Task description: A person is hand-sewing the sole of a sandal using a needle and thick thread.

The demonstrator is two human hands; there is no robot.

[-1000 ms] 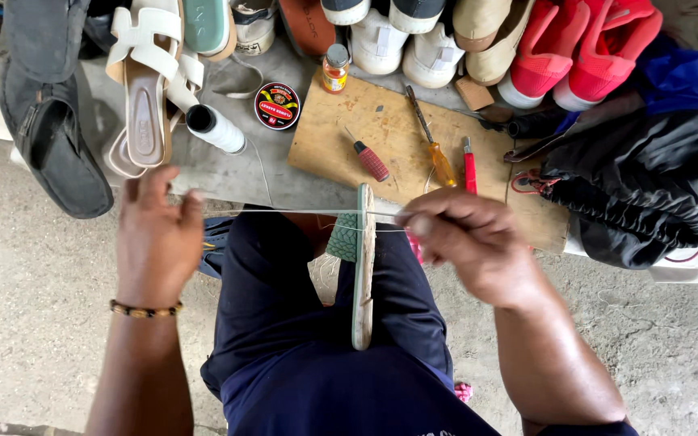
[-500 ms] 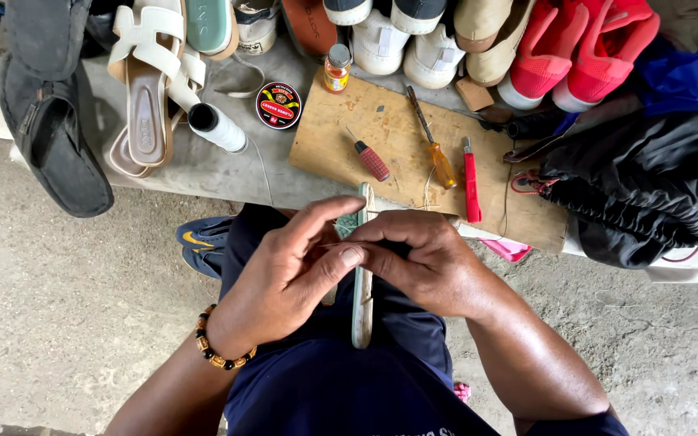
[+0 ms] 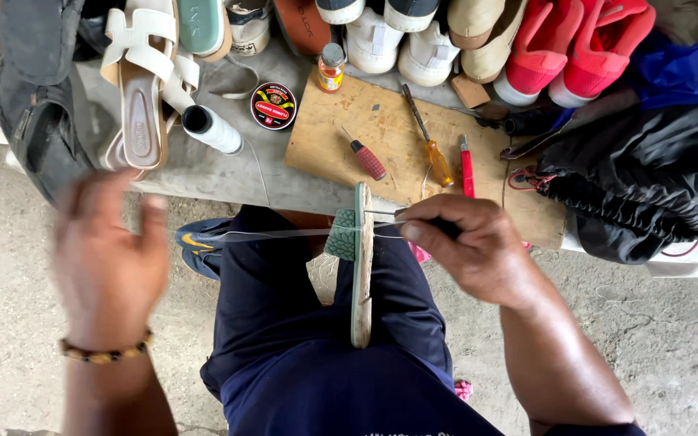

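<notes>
At the centre of the frame I see a sandal [image 3: 362,266] standing on edge between my knees, its green sole facing up and a woven green strap [image 3: 342,235] bulging to its left. A pale thread [image 3: 260,234] runs out of the strap toward the left, stretched level. My right hand [image 3: 466,246] is closed around a dark-handled tool [image 3: 438,223] whose thin metal tip meets the sandal near its upper end. My left hand [image 3: 111,258] is at the left of the frame, blurred, fingers spread open near the far end of the thread; I cannot tell whether it pinches it. A beaded bracelet [image 3: 107,351] sits on that wrist.

Above the sandal is the bench [image 3: 220,173], with a wooden board [image 3: 389,141] carrying a red-handled awl [image 3: 365,157], an orange-handled screwdriver [image 3: 430,149] and a red cutter [image 3: 467,165]. Left of the board are a round polish tin [image 3: 273,106] and a spool of white thread [image 3: 212,129]; a small bottle [image 3: 331,68] stands at the board's upper left corner. Shoes line the top edge, and a black bag [image 3: 640,182] lies at the right.
</notes>
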